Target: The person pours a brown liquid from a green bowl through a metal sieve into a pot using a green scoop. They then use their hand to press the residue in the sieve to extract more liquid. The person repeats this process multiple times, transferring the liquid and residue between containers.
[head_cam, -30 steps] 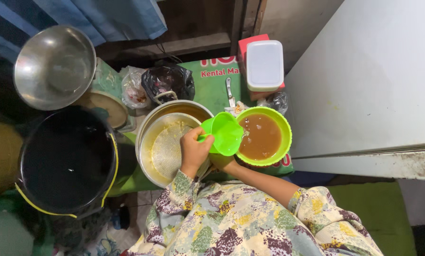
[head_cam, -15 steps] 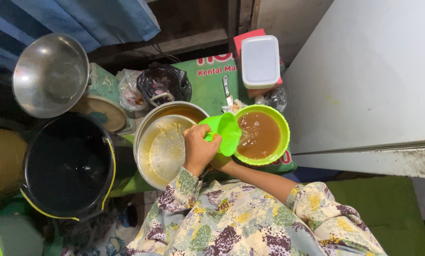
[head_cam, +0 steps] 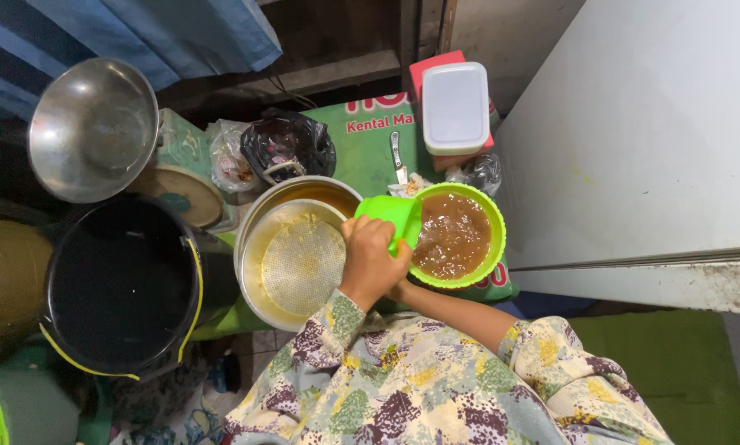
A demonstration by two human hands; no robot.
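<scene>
Looking down from the head camera, we see our left hand closed around a small green scoop, which it holds tilted over the near-left rim of a green bowl. Brown liquid fills that bowl, and the scoop's mouth dips toward it. Our right hand is hidden: only the bare forearm shows, passing under the bowl, so we cannot tell its grip.

Just left of the hand sits a metal pot with a round metal strainer resting inside it, yellowish residue on the mesh. Further left stands a black bucket with a yellow handle, dark inside. Above it lies a shiny steel bowl. Behind the green bowl a white lidded box rests on a red container, with a black plastic bag and a small knife on the green counter.
</scene>
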